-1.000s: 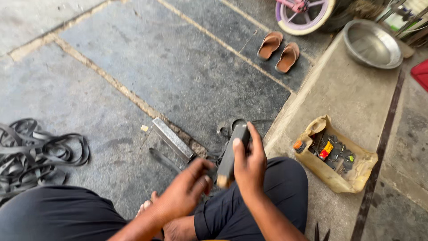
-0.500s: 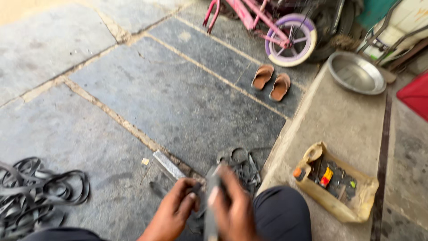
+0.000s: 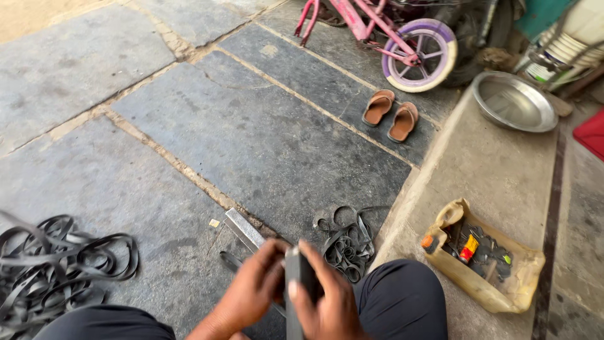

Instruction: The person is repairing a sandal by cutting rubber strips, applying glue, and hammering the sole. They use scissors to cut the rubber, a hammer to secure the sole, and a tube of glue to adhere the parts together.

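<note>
Outdoors on a stone-slab pavement, a seated person grips a dark, flat strip (image 3: pixel 294 277) between both hands at the near edge of the scene, just above the knees. The left hand (image 3: pixel 251 289) wraps its fingers round the left side of the strip, while the right hand (image 3: pixel 327 299) clamps it from the right, thumb pressed along its face; both are closed on it, neither one slack. The strip stands roughly upright and runs down out of view between the legs, so its full length cannot be told.

By its look it is cut rubber: light, limp and bendable rather than stiff, with a matte surface that should grip well against bare skin and is unlikely to break if dropped. Being floppy, it would probably sag if held by one end, so a two-handed hold near the middle, as shown, seems the sound place to take it.

Just beyond the hands a narrow metal bar (image 3: pixel 245 228) lies on the slab, and a small tangle of black rubber bands (image 3: pixel 346 242) sits to the right of it. A larger heap of rubber loops (image 3: pixel 56 264) spreads at the near left. On the raised concrete ledge to the right rest a cut-open yellowish container (image 3: pixel 513 286) of small items and, farther off, a steel bowl (image 3: pixel 513 104). A pair of brown sandals (image 3: pixel 391 113) and a pink child's bicycle (image 3: pixel 377 31) stand at the far side.
</note>
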